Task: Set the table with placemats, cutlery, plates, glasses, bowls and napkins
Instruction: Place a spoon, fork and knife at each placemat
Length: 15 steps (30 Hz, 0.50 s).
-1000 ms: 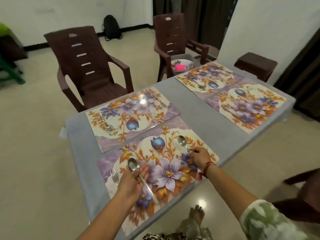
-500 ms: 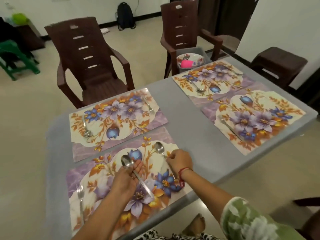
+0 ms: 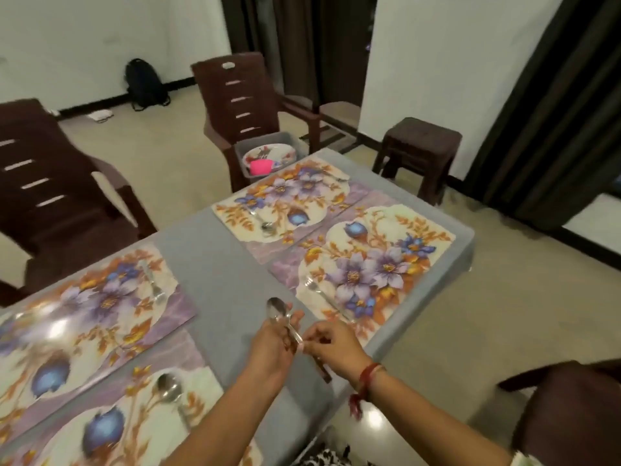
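Observation:
Over the bare grey strip of the table (image 3: 218, 274), my left hand (image 3: 272, 351) holds a steel spoon (image 3: 278, 312) with its bowl pointing away from me. My right hand (image 3: 331, 344) pinches the handle end of that same spoon. A second spoon (image 3: 169, 388) lies on the near left floral placemat (image 3: 134, 415). The near right placemat (image 3: 369, 267) carries a fork (image 3: 322, 294). The far right placemat (image 3: 289, 200) has a spoon (image 3: 263, 222), and the far left placemat (image 3: 87, 304) has a fork (image 3: 153, 280).
A grey tub (image 3: 268, 153) with plates and a pink cup (image 3: 260, 167) sits on the far brown chair (image 3: 242, 95). Another brown chair (image 3: 50, 183) stands at the left, a dark stool (image 3: 420, 142) past the table's far corner, and a chair (image 3: 571, 412) at my right.
My right hand let go of the spoon on the near left placemat and came over to the spoon in my left hand. Both hands moved right, towards the near right placemat.

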Tool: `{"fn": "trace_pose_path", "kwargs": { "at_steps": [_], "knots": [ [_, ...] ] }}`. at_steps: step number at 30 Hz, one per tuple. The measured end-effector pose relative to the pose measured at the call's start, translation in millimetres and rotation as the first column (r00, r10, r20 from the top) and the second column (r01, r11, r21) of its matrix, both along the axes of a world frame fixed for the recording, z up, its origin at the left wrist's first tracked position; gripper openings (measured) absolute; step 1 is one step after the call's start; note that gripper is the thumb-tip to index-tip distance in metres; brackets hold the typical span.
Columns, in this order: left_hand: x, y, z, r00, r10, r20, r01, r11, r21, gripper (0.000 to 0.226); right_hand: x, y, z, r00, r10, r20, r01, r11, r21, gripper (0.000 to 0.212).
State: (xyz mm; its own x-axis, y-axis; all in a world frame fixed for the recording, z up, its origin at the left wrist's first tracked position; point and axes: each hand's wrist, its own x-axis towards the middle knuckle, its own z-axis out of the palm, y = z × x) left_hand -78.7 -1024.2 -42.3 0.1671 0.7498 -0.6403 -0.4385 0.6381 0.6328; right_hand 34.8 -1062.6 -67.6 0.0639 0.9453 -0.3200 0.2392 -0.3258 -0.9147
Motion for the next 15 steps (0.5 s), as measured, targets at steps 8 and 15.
{"fn": "trace_pose_path", "kwargs": {
  "at_steps": [8, 15],
  "knots": [
    [120, 70, -16, 0.992, -0.107, 0.064, 0.108, 0.994, -0.013, 0.015, 151, 52, -14, 0.924, -0.34, -0.175, 0.316, 0.936, -0.155, 0.014],
    [175, 146, -40, 0.996, 0.064, 0.061, -0.058, 0.994, -0.091, 0.037, 278, 144, -21, 0.881, -0.471, -0.04, 0.453, 0.865, -0.218, 0.018]
  ]
}}
